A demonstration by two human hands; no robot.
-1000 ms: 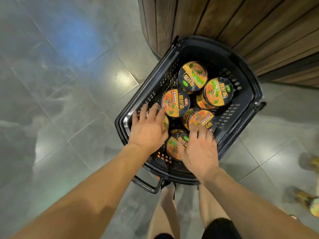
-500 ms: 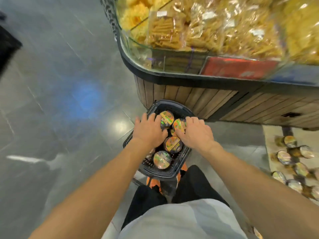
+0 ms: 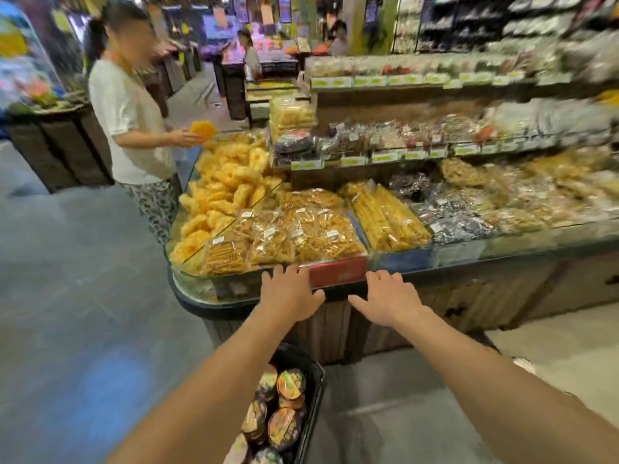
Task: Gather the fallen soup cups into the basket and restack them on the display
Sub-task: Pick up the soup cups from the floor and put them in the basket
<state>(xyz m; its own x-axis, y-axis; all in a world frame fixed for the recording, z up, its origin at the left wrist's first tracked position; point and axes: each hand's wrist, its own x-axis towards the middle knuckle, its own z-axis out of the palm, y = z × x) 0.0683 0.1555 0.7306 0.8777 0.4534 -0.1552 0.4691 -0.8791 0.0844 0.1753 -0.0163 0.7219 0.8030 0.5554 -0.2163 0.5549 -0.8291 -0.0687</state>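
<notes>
Shop aisle, snack counter [image 3: 201, 304] ahead | my left hand [image 3: 289, 293] and right hand [image 3: 388, 298] spread, holding nothing, near its front edge, I'd guess free to lift | soup cups [image 3: 290, 383] packed in basket [image 3: 316, 380] on floor [image 3: 67, 296] under my left forearm

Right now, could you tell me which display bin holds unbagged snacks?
The leftmost bin, at the rounded corner: its yellow puffs lie loose, while the other bins hold clear bags.
</notes>
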